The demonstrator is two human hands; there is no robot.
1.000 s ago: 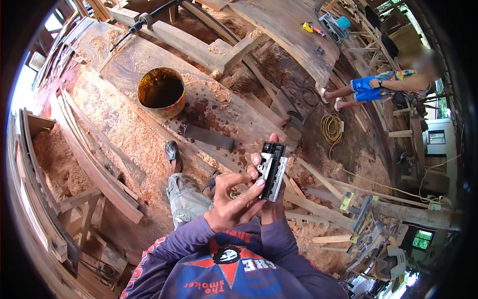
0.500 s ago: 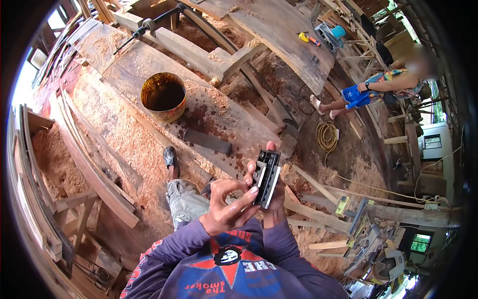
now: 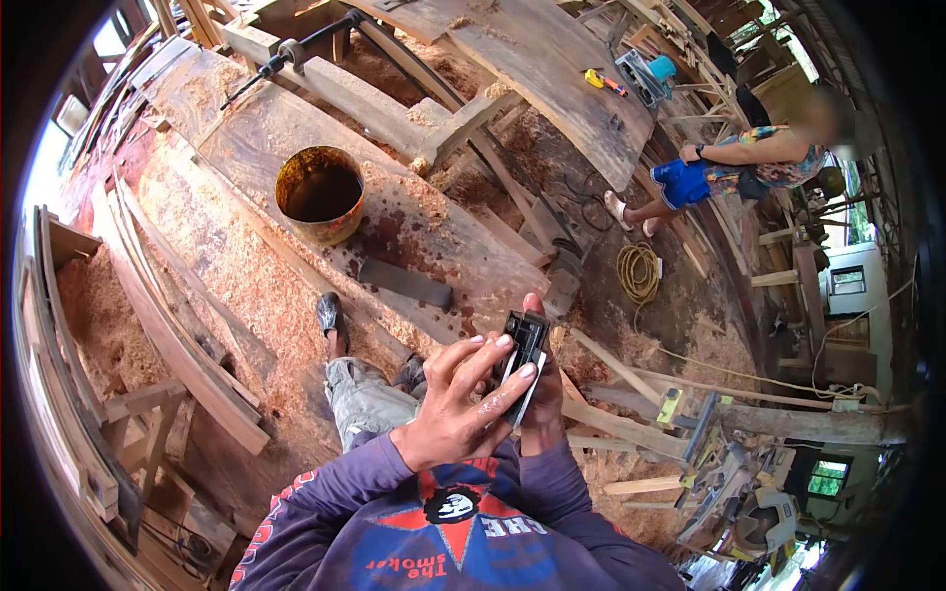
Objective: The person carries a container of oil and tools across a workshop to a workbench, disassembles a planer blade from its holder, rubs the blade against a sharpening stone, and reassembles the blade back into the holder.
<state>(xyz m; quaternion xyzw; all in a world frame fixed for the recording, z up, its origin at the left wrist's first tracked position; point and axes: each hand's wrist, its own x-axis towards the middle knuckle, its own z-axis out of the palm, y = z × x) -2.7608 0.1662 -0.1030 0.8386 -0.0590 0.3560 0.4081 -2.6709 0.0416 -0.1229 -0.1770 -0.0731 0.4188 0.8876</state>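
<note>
My right hand (image 3: 541, 398) holds a small black and silver metal tool (image 3: 525, 340) from behind, its thumb or a finger tip showing above the top end. The tool is oblong and tilted, with a black slotted face and a bright strip along its edge; its exact kind I cannot tell. My left hand (image 3: 455, 399) grips its near part, thumb on the bright strip and fingertips on the opposite edge, covering the lower face. Beyond the hands, a dark oblong block (image 3: 406, 283) lies on a wet plank (image 3: 236, 133), next to a stained bucket (image 3: 350, 219) with dark liquid.
Wood shavings (image 3: 232, 305) cover the floor on the left, beside curved timbers (image 3: 192, 335). A person (image 3: 749, 163) stands at the right near a coiled yellow cord (image 3: 639, 273). A circular-blade saw (image 3: 764, 522) stands lower right. A wide board (image 3: 552, 74) lies at the top.
My left fingers have spread from a pinch on the tool's face to span its edges. The tool has tipped and sits slightly lower. The person's arm at the right has shifted.
</note>
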